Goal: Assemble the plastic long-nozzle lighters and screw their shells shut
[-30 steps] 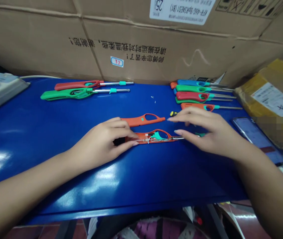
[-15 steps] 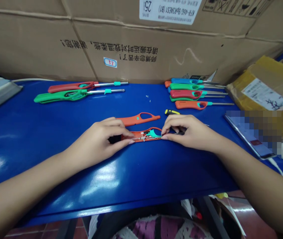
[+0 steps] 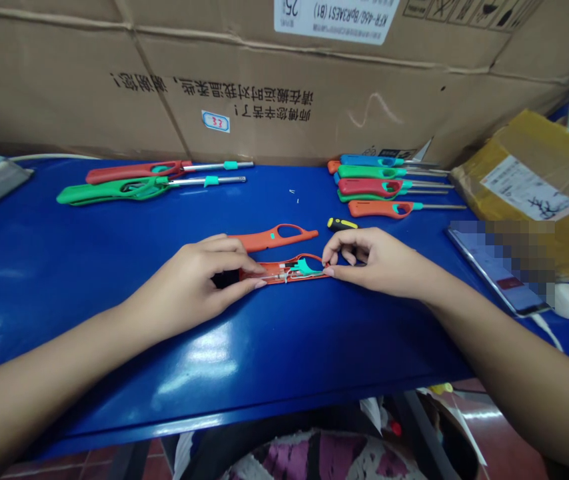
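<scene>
On the blue table lies an opened orange lighter half (image 3: 274, 275), its inside facing up, with a teal trigger (image 3: 305, 267), thin white wires and a clear inner part showing. My left hand (image 3: 209, 273) grips the left end of this half between thumb and fingers. At the other end, by the nozzle, my right hand (image 3: 364, 261) is closed in a pinch; what sits between its fingertips is mostly hidden. Just behind lies the matching orange cover half (image 3: 279, 236), loose on the table. A yellow and black screwdriver (image 3: 342, 224) rests behind my right hand, partly covered by it.
Red (image 3: 134, 171) and green (image 3: 114, 191) long lighters lie at the back left. Several assembled lighters (image 3: 379, 188) are stacked at the back right. A phone (image 3: 499, 273) and a taped yellow parcel (image 3: 529, 193) stand to the right. A large cardboard box (image 3: 244, 73) walls the back.
The view has shifted slightly. My right fingers have bent a little at the nozzle end, and the dark thin piece seen under them no longer shows. My left hand keeps its hold.
</scene>
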Demonstrator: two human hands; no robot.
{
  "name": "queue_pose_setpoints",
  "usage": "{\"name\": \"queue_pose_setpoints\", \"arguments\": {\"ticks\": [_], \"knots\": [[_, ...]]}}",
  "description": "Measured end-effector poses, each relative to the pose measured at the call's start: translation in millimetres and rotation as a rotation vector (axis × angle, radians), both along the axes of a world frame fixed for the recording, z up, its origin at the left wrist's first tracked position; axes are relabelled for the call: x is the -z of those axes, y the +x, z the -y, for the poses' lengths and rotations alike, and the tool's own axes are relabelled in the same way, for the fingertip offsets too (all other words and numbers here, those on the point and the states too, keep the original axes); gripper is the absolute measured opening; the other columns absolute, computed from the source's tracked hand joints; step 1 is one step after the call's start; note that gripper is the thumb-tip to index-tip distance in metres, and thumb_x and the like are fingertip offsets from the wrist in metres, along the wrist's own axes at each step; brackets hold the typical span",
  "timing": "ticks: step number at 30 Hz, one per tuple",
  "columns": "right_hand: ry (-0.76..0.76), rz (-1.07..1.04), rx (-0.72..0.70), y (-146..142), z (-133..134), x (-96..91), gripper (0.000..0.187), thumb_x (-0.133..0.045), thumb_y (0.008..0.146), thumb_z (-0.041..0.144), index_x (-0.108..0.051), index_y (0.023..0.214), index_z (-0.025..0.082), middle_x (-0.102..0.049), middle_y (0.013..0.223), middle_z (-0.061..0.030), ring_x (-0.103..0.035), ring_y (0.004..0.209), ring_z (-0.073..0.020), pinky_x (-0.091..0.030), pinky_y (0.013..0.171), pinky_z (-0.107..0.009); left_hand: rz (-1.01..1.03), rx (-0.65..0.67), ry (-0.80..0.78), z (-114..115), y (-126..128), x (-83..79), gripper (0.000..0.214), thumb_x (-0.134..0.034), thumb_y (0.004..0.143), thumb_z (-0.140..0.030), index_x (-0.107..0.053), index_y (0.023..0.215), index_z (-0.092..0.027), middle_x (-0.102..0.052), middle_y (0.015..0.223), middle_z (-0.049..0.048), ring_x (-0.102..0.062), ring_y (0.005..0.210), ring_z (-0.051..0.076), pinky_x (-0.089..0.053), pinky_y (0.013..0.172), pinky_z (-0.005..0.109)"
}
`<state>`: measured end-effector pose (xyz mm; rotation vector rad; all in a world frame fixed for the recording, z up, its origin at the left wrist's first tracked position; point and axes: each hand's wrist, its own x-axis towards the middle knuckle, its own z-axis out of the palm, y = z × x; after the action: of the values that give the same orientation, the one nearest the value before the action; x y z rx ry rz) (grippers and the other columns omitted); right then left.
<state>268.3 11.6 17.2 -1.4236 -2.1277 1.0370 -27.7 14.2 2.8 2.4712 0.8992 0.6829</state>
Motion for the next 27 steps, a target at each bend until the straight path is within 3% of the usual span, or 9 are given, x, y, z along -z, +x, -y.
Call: {"name": "queue_pose_setpoints", "arguments": {"ticks": [10,18,27], "knots": [[-0.038,-0.002,-0.069,3.7,0.7,0.0,0.01,-0.066,0.078,0.018,-0.075,0.083,0.018,-0.07,0.081,-0.0016,-0.051,0.068,-0.0129,-0.04,0.061,-0.027,0.004,0.01,0.003,0.6,1.8,1.9,0.015,-0.068,0.094,-0.028,-0.076,0.107,-0.024,-0.07,0.091,0.002,-0.065,0.089,0.015,-0.051,0.082,0.028],[-0.093,-0.009,0.013,-1.0,0.6,-3.8,0.008,-0.069,0.074,0.018,-0.075,0.078,0.017,-0.062,0.066,0.0014,-0.043,0.057,-0.0097,-0.03,0.05,-0.024,0.02,0.004,-0.013,1.4,1.5,2.0,0.015,-0.068,0.094,-0.029,-0.077,0.106,-0.024,-0.07,0.089,0.0018,-0.066,0.088,0.015,-0.052,0.08,0.027],[-0.122,-0.007,-0.01,0.7,0.7,-6.7,0.009,-0.07,0.075,0.019,-0.076,0.082,0.017,-0.058,0.063,0.0027,-0.042,0.056,-0.009,-0.03,0.049,-0.024,0.028,-0.008,-0.036,1.5,3.4,1.6,0.016,-0.067,0.094,-0.031,-0.077,0.102,-0.022,-0.07,0.089,0.0038,-0.066,0.085,0.016,-0.053,0.078,0.028]]}}
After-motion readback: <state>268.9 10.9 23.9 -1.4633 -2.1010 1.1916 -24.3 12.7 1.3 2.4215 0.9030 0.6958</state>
